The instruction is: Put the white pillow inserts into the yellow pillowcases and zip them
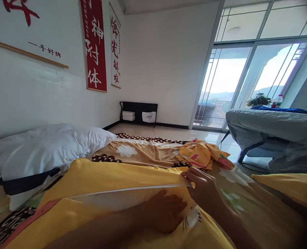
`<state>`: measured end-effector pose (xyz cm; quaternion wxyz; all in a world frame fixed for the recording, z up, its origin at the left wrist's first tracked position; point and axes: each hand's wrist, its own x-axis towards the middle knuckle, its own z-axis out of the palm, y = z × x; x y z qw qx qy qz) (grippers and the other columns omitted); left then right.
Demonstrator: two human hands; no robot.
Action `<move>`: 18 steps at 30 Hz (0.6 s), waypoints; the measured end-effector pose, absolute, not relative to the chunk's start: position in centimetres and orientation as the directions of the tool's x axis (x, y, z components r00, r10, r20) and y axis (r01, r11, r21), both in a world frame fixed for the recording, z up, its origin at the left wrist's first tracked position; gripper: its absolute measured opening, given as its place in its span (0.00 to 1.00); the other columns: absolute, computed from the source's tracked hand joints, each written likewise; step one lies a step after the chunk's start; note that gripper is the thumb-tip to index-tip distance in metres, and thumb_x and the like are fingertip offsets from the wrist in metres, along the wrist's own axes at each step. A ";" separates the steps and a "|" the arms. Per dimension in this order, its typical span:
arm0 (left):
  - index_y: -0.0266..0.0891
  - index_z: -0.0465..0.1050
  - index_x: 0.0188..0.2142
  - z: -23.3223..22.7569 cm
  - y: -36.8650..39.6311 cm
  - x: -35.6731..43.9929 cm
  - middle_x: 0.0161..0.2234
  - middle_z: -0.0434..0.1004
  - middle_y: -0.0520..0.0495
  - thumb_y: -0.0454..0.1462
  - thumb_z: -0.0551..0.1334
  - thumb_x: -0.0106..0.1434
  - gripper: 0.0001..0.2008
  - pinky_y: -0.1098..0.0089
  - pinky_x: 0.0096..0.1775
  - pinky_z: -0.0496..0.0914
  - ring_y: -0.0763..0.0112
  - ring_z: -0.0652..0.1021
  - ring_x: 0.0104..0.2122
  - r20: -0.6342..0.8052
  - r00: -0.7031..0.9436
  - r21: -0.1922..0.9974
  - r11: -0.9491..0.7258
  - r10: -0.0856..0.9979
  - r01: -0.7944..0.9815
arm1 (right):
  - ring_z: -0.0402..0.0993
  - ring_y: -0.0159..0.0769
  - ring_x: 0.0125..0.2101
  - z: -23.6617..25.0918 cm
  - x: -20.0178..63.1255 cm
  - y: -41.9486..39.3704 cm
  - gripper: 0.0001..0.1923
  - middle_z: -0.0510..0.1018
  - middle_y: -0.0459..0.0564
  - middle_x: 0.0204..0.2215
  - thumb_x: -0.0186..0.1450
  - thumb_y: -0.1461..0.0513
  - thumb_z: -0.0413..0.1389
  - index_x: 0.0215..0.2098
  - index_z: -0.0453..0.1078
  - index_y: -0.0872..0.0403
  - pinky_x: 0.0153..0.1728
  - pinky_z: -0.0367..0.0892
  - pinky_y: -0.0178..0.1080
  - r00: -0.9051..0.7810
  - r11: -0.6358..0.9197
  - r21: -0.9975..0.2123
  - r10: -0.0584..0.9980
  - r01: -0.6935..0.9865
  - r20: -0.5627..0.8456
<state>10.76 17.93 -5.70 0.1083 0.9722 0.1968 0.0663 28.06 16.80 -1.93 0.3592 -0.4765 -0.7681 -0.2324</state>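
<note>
A yellow pillowcase (111, 174) with a printed animal face lies across the bed in front of me, a pale zipper-like strip running along its opening. My left hand (167, 211) rests flat on it just below the strip, fingers stretched out toward the right. At the right end of the strip, my right hand (201, 181) pinches the pillowcase's edge between thumb and fingers. A white pillow (54, 147) with a dark blue band lies to the left, against the wall.
A patterned brown blanket (143, 154) covers the bed. On it lies a crumpled orange printed cloth (198, 152); more yellow fabric (293, 186) is at the right. Beyond stand a plastic-covered table (272, 119) and a low black rack (139, 107) by the wall.
</note>
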 end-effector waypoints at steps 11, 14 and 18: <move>0.35 0.61 0.58 -7.2 17.7 12.7 0.60 0.61 0.38 0.44 0.39 0.68 0.27 0.51 0.56 0.55 0.59 0.62 0.60 0.053 0.874 0.179 -0.866 0.483 0.468 | 0.72 0.31 0.29 -1.5 29.6 16.5 0.12 0.76 0.47 0.28 0.58 0.69 0.48 0.31 0.73 0.52 0.30 0.61 0.33 -0.498 0.501 0.230 0.506 0.835 0.704; 0.33 0.60 0.59 -6.9 17.6 12.1 0.61 0.61 0.38 0.45 0.40 0.68 0.27 0.52 0.56 0.55 0.59 0.62 0.60 0.037 0.872 0.189 -0.860 0.488 0.473 | 0.70 0.29 0.26 -1.0 29.2 16.5 0.10 0.75 0.46 0.27 0.59 0.67 0.51 0.31 0.73 0.52 0.29 0.62 0.32 -0.494 0.577 0.098 0.583 0.811 0.645; 0.33 0.63 0.57 -6.7 17.3 12.3 0.58 0.65 0.38 0.44 0.45 0.68 0.24 0.55 0.53 0.60 0.57 0.65 0.57 0.077 0.883 0.115 -0.884 0.463 0.454 | 0.67 0.29 0.25 -0.5 29.7 17.2 0.08 0.74 0.46 0.26 0.56 0.64 0.56 0.33 0.75 0.52 0.27 0.62 0.32 -0.437 0.588 -0.234 0.764 0.774 0.474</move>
